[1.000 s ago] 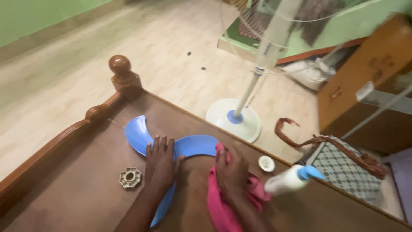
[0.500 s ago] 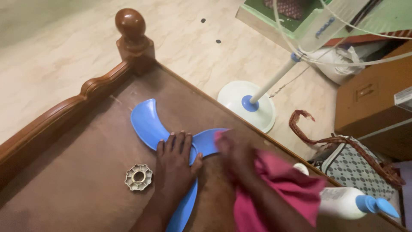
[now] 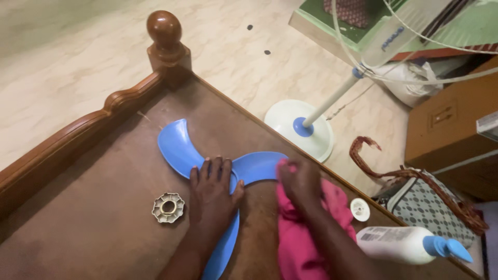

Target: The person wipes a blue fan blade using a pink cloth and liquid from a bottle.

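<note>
One blue fan blade (image 3: 179, 148), one pink cloth (image 3: 295, 243), one scalloped nut (image 3: 168, 207), one white bottle (image 3: 399, 245), one small white cap (image 3: 360, 209).

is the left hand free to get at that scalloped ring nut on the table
Probably yes: the ring nut lies bare on the wooden table just beside the left hand, nothing between them, though that hand is pressing flat on the blue fan blade.

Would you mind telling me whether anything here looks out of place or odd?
Yes: the blue fan blade lies detached on the wooden surface, under the left hand, while the pedestal fan stands on the floor. A white bottle lies on its side by the edge. Nothing looks spilled.
</note>
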